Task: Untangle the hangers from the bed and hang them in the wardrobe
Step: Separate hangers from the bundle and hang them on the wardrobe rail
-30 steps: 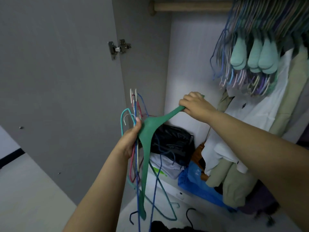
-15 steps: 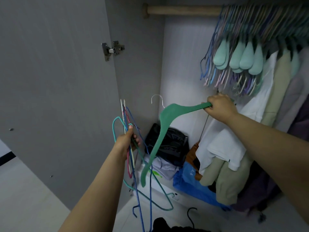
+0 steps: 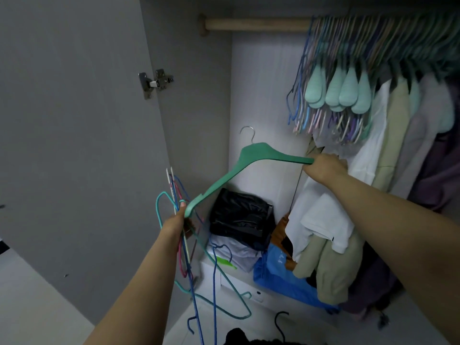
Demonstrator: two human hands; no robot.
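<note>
My left hand [image 3: 178, 221] grips a bundle of thin coloured wire hangers [image 3: 196, 265], hooks dangling toward 6 o'clock. Beyond it, my right hand [image 3: 323, 166] is curled round one arm tip of the broad green plastic hanger [image 3: 251, 160]; its long axis runs from 3 o'clock down toward 8, its far tip just beside my left thumb. Its metal hook [image 3: 247, 133] points to 12, below the wooden wardrobe rail [image 3: 256, 24], so my right hand must lift it.

A home bedroom wardrobe: a wooden rail [image 3: 256, 24] at 12 o'clock, crowded hangers [image 3: 348, 90] and shirts [image 3: 388, 135] at 2 o'clock, folded clothes [image 3: 239, 250] at 6 o'clock.
</note>
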